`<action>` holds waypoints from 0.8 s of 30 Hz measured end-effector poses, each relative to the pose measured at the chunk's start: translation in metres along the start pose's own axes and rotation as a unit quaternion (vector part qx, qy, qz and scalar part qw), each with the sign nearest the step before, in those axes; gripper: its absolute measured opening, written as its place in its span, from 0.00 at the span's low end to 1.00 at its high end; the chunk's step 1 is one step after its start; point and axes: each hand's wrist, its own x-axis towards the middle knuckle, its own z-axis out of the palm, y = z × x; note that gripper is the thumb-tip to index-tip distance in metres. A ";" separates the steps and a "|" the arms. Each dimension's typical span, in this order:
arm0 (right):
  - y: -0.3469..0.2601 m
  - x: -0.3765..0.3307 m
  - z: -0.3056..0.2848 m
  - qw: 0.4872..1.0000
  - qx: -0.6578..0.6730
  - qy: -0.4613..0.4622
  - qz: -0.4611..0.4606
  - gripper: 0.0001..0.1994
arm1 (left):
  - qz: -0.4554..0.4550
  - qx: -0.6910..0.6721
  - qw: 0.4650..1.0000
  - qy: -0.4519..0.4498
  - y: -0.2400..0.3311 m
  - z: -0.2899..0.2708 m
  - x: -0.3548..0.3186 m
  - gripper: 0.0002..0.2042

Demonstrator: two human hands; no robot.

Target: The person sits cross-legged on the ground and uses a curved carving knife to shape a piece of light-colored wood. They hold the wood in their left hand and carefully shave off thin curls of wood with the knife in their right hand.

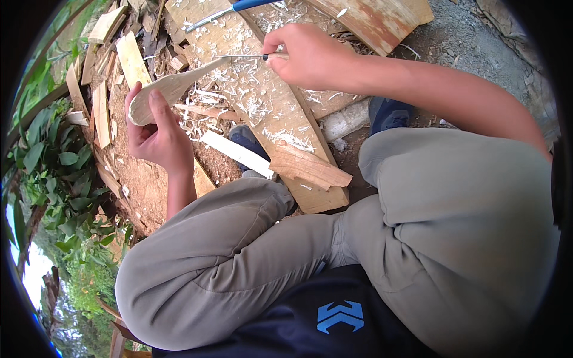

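Observation:
A pale wooden spoon (pixel 179 85), roughly shaped, lies slanting in my left hand (pixel 154 131). My thumb presses on its broad bowl end, with the fingers wrapped behind it. The narrow handle end points up and right, toward my right hand (pixel 313 56). That hand is closed around the grip of a carving knife (pixel 243 56), whose thin blade reaches left to the spoon's handle tip. The blade appears to touch the tip. Most of the knife's grip is hidden in my fingers. Below both hands is a wooden plank (pixel 271 110) strewn with curled shavings.
A blue-handled metal tool (pixel 224 13) lies on the plank's far end. A pale wood strip (pixel 237 154) and a brown wood chunk (pixel 307 167) rest near my knees. Split wood pieces (pixel 101 113) and leafy plants (pixel 59 155) are at left; another board (pixel 373 24) is at far right.

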 end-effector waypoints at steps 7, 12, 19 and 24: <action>0.010 0.014 0.001 0.998 -0.056 -0.016 0.024 0.11 | 0.007 0.008 1.000 0.025 0.000 0.000 0.001 0.12; -0.003 0.003 0.002 1.000 0.001 -0.011 0.024 0.13 | -0.011 -0.020 0.999 0.044 -0.008 0.003 0.001 0.14; 0.011 0.009 0.011 0.999 -0.034 0.013 -0.001 0.14 | -0.035 -0.015 0.998 0.044 -0.006 0.000 0.002 0.14; 0.001 0.004 0.005 0.999 -0.003 -0.017 0.048 0.13 | -0.031 -0.025 0.998 0.055 -0.008 0.002 0.006 0.16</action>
